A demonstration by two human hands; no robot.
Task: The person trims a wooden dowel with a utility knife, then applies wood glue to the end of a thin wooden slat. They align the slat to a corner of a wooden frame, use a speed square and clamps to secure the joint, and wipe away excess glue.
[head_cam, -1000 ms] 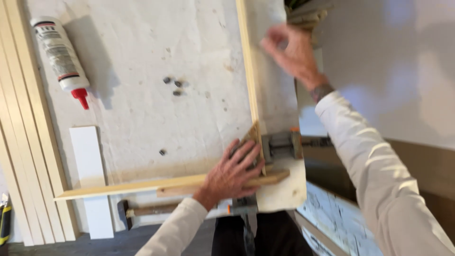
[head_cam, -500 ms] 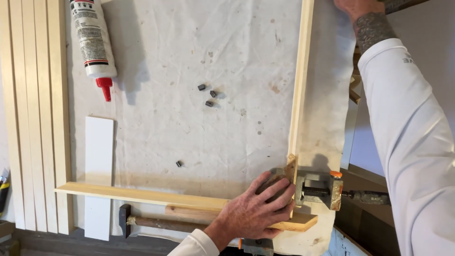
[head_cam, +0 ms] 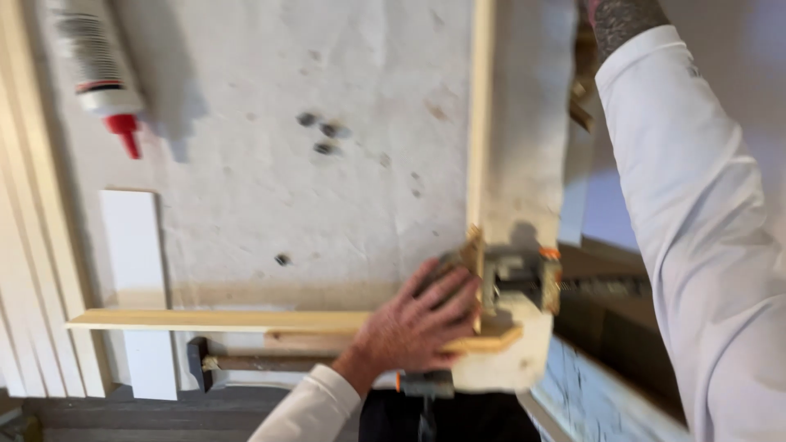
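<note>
Two thin pale wood strips meet at a right angle: one lies flat along the near edge (head_cam: 213, 320), the other runs up away from me (head_cam: 480, 115). My left hand (head_cam: 413, 323) lies palm down over that corner, fingers curled against the joint beside a metal corner clamp (head_cam: 520, 278) with orange tips. My right arm, in a white sleeve (head_cam: 696, 205), reaches up past the top of the view, so its hand is out of sight. The picture is blurred by motion.
A glue bottle with a red tip (head_cam: 98, 74) lies at the upper left on the stained white sheet (head_cam: 286, 205). A white board (head_cam: 135, 245), several small dark bits (head_cam: 323, 135) and a bar clamp (head_cam: 246, 360) lie nearby. Long pale mouldings (head_cam: 33, 245) run along the left.
My right hand has travelled up along the upright strip and left the view. My left hand has stayed on the corner. The view has moved closer to the work.
</note>
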